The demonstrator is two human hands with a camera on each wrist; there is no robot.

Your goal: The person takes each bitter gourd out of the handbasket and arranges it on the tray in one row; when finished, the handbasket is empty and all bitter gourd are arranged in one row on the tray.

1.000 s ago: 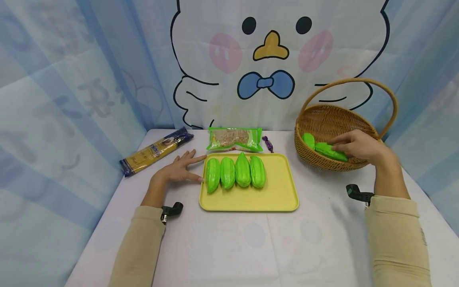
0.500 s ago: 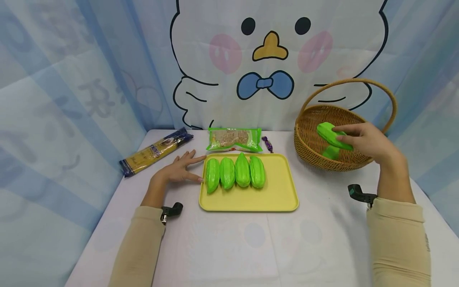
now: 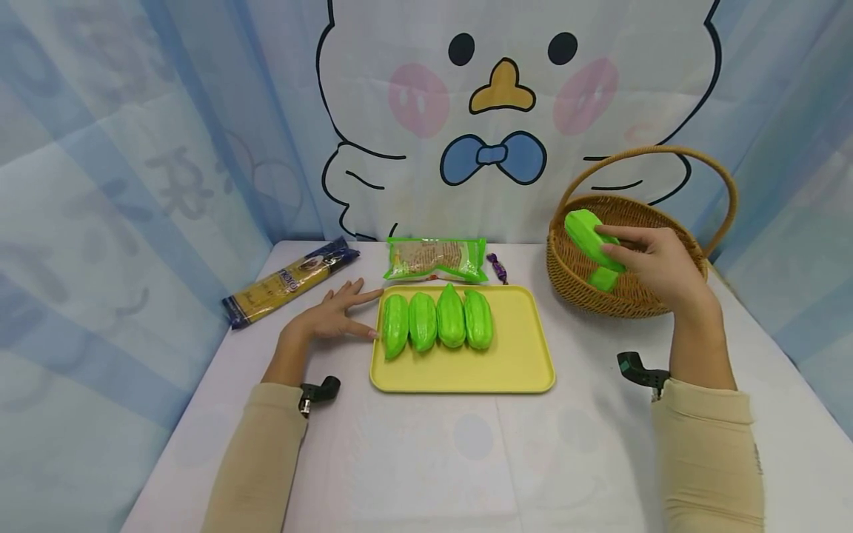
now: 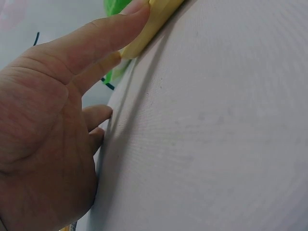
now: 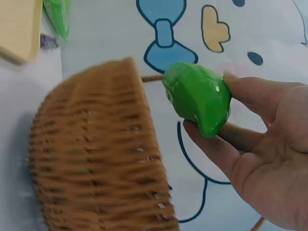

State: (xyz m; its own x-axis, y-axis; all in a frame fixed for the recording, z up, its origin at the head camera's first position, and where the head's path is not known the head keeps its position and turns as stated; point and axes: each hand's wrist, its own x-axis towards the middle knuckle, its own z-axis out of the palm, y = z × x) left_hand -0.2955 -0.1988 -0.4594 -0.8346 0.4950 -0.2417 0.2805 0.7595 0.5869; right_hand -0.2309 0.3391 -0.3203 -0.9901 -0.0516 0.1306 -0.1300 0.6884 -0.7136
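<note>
My right hand (image 3: 669,274) pinches a glossy green bitter melon (image 3: 589,235) between thumb and fingers, raised over the wicker basket (image 3: 568,280). Below it, another bitter melon (image 3: 603,279) lies inside the basket, partly covered in this view. In the right wrist view the held bitter melon (image 5: 199,96) shows its pointed end, above the basket's rim. A row of several bitter melons (image 3: 451,318) lies side by side on the left part of the yellow tray (image 3: 520,348). With fingers spread, my left hand (image 3: 331,312) rests at the tray's left edge, thumb and forefinger touching it.
Behind the tray lie a green-edged clear packet (image 3: 436,259) and a small purple-wrapped sweet (image 3: 497,268). A long gold and blue packet (image 3: 291,283) slants at the table's back left. The basket's tall handle (image 3: 729,192) arches up beside a printed curtain (image 3: 493,207).
My right hand has picked up a bitter melon from inside the basket, lifted it and moved it left toward the basket's left rim. My left hand and the tray stay put.
</note>
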